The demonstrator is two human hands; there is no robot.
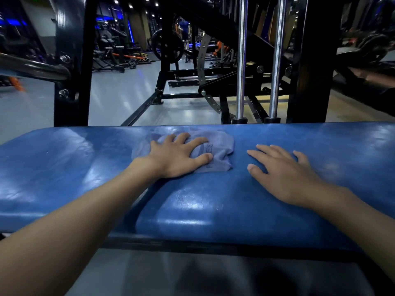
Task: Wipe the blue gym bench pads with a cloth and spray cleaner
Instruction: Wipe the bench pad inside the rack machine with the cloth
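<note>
- The cloth [217, 149], grey-blue and crumpled with dark lettering on it, lies on top of the blue bench pad [267, 214], toward the pad's far edge and a little left of its middle.
- The left hand [177, 158] lies palm down on the cloth's left part. Its fingers are spread and slightly bent, pressing the fabric onto the pad rather than closing round it. The thumb rests on the cloth's near side.
- Most of the loose cloth bunches out to the right of and beyond the fingertips, and a thinner flap shows on the far left side of the wrist.
- The right hand [284, 169] rests flat on the bare pad just to the right of the cloth without touching it. Its fingers are splayed and relaxed, and it holds nothing.
- The pad's vinyl is glossy and catches patches of light. A dark seam runs under the left forearm, between a left section and a right section.
- Just beyond the pad, two chrome guide rods [241, 60] stand upright inside a black machine frame [72, 60].
- Farther back there is a grey floor [119, 92], a weight plate [167, 47] on another machine, and a distant person in blue [183, 28].
</note>
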